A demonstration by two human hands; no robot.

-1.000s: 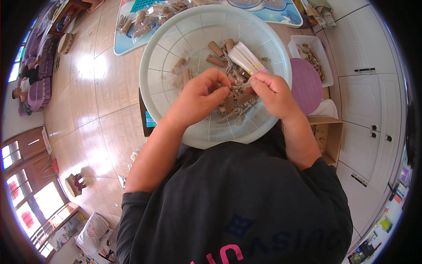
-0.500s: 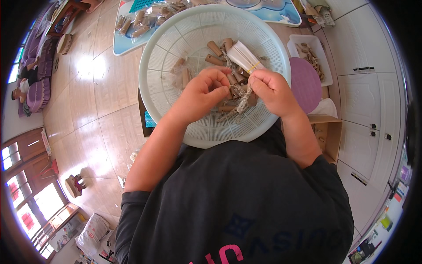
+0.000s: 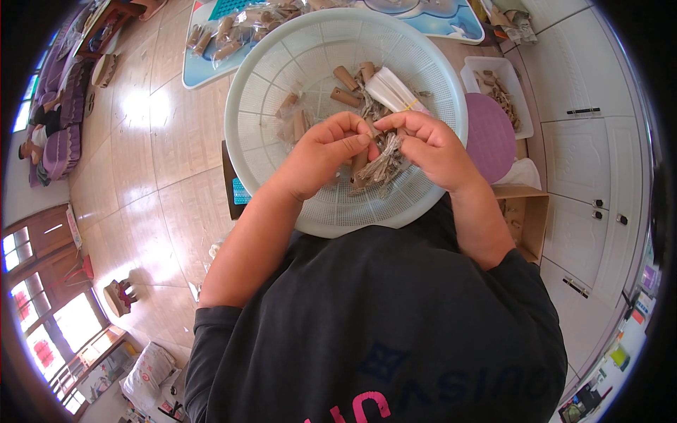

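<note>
My left hand (image 3: 331, 151) is closed in a pinch over a pale green mesh basket (image 3: 243, 77). What lies between its fingertips is too small and covered to make out. Close beside it, my right hand (image 3: 434, 148) is closed too, its fingertips almost meeting the left ones. From its fingers hangs a bundle of grey-beige cords (image 3: 383, 166). Brown tubes (image 3: 345, 77) with small holes lie in the basket, partly hidden by my hands. A stack of clear plastic bags (image 3: 391, 88) with a yellow band rests just beyond my right hand.
Filled clear bags of brown tubes (image 3: 229, 39) lie on a blue tray (image 3: 194, 70) behind the basket. To the right stand a white bin (image 3: 522, 77) of small brown pieces, a purple round lid (image 3: 493, 130) and a cardboard box (image 3: 539, 218). White cupboards (image 3: 575, 162) line the right side.
My right hand's fingertips have moved left from beside the plastic bags to my left fingertips. The cord bundle now hangs lower and more spread out. My left hand has barely shifted.
</note>
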